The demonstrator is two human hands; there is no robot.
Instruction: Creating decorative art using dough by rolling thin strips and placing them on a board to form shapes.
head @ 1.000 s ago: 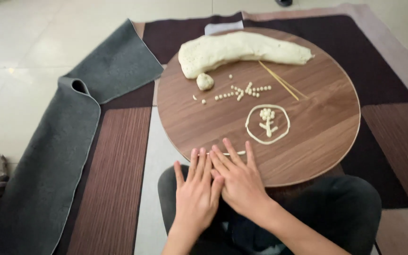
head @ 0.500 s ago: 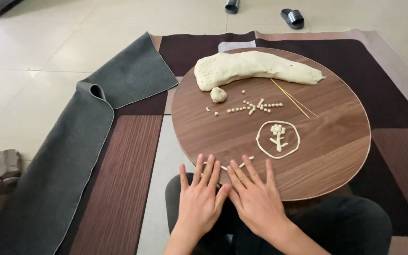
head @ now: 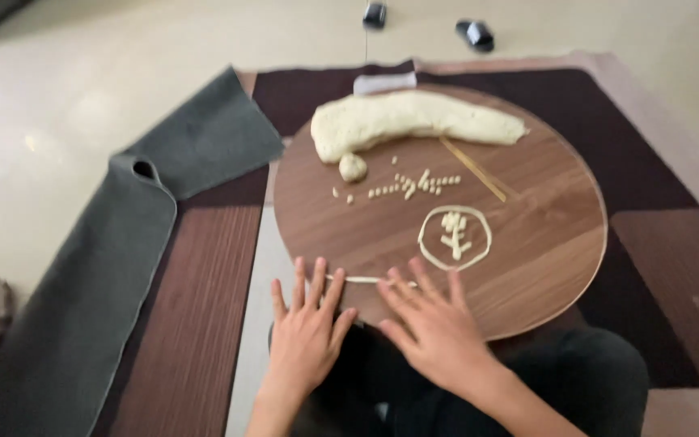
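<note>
Rolling dough strand (head: 362, 280) under both flat, open hands (head: 305, 332) (head: 438, 328); 1 ringed flower (head: 455, 237) done, dough log (head: 414, 121) mostly unused.

The round wooden counter (head: 527, 275) carries a long dough lump (head: 410, 120) at far side, small dough pieces (head: 414, 185), a dough ring (head: 455, 237), and a thin dough strip (head: 357, 279) near.

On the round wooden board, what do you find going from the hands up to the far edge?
Thin dough strand under the fingers → dough ring with a little flower → row of tiny dough bits → small dough ball → big dough lump.
</note>
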